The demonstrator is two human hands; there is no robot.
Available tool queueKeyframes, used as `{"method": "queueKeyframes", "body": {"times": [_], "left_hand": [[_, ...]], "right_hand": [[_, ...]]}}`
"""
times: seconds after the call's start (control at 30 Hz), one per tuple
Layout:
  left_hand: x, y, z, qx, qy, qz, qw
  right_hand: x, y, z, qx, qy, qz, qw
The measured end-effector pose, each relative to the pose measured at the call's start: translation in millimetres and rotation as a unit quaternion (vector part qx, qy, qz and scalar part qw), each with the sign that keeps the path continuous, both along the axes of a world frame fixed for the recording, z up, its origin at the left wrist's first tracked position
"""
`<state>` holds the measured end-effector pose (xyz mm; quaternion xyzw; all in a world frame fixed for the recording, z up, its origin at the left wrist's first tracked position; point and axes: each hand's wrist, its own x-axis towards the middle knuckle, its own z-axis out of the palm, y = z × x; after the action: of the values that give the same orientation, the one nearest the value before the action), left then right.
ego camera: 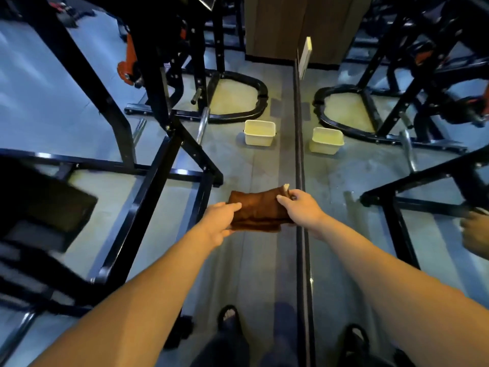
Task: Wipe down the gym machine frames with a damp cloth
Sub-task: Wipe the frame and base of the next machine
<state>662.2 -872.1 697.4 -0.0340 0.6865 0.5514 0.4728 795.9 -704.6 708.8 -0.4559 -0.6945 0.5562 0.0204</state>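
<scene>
Brown cloth (258, 210), folded thick, is being held out over the floor, the left hand (218, 221) gripping its near-left edge and the right hand (300, 209) pinching its far-right corner. Probably it is being squared into a pad for the black machine frame (148, 186) at left; whether it is damp is unclear.

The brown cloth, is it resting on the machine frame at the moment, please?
No, the brown cloth is held folded in the air between the left hand and the right hand, clear of the black machine frame.

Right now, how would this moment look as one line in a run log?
stage: cloth prep | left hand: grips brown cloth | right hand: pinches cloth corner | machine frame: untouched | white tub: on floor ahead
</scene>
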Motion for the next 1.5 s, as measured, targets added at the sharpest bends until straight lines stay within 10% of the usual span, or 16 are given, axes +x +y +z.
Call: {"method": "queueKeyframes", "body": {"times": [1.1,1.5], "left_hand": [[-411,443,-17,-0.031,-0.035,0.046,0.998],[-517,589,-41,-0.049,0.067,0.016,0.996]], "right_hand": [[-412,451,-42,0.024,0.048,-0.026,0.998],[-518,580,-39,-0.237,0.012,0.072,0.969]]}}
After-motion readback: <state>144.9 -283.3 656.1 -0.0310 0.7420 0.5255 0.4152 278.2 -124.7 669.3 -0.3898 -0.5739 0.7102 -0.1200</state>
